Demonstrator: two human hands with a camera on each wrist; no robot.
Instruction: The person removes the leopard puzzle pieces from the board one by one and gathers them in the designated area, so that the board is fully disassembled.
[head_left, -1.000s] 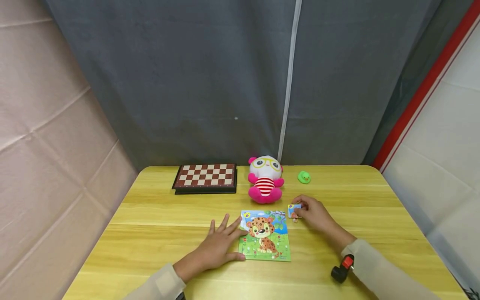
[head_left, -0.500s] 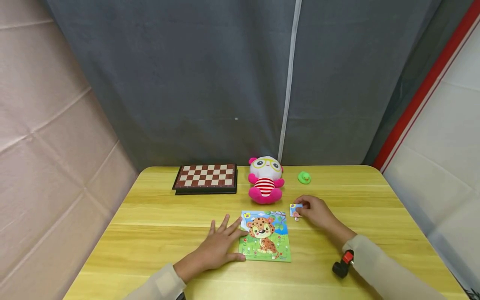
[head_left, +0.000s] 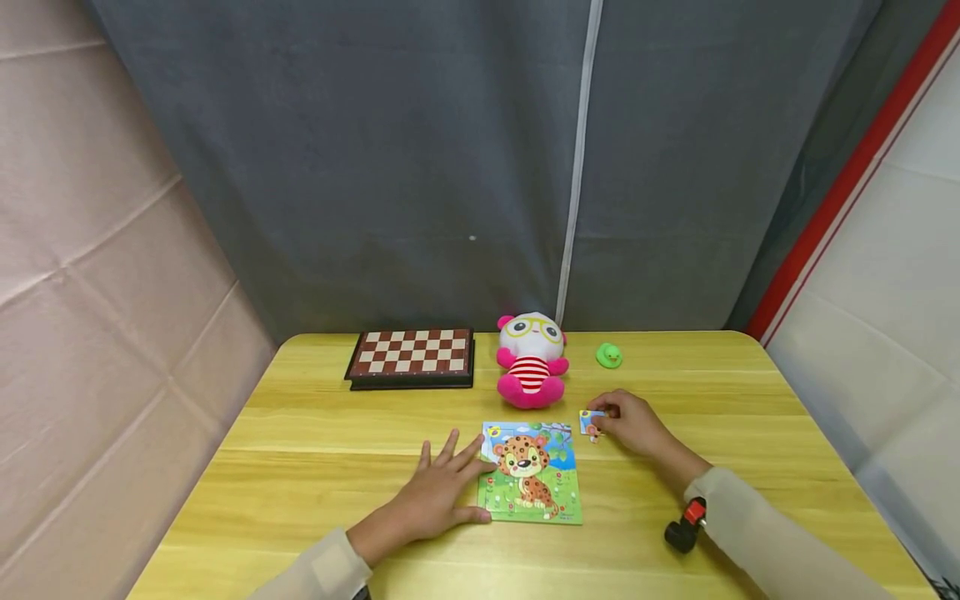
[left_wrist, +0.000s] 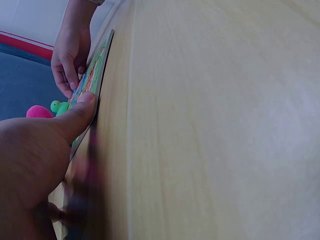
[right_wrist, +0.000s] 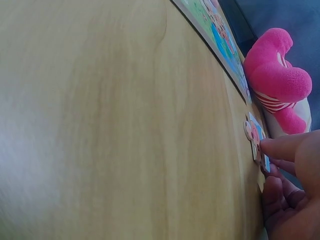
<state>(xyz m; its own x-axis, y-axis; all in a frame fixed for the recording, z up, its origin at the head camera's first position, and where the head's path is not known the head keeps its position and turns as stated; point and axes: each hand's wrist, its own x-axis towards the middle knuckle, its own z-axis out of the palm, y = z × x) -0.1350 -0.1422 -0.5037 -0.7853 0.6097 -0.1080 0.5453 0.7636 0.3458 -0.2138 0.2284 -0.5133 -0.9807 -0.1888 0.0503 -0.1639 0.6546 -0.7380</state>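
A square jigsaw puzzle (head_left: 536, 475) with a cartoon leopard on green grass lies flat on the table. My left hand (head_left: 431, 498) rests at its left edge with fingers spread, and its thumb (left_wrist: 80, 112) lies on the puzzle's rim in the left wrist view. To the right of the puzzle, my right hand (head_left: 632, 427) pinches puzzle pieces (head_left: 588, 421) with blue, yellow and orange print between thumb and curled fingers. In the right wrist view the thumb presses the pieces' face (right_wrist: 256, 137), close over the table, and the fingertips are partly hidden behind them.
Behind the puzzle sits a pink and white plush panda (head_left: 531, 362) in a striped shirt. A brown chessboard box (head_left: 411, 358) stands at back left, a small green rubber duck (head_left: 608, 356) at back right. A grey curtain (head_left: 375, 167) hangs behind the wooden table (head_left: 315, 442).
My right hand has shifted slightly right with the puzzle pieces, away from the puzzle, then stayed nearly in place. My left hand has not moved.
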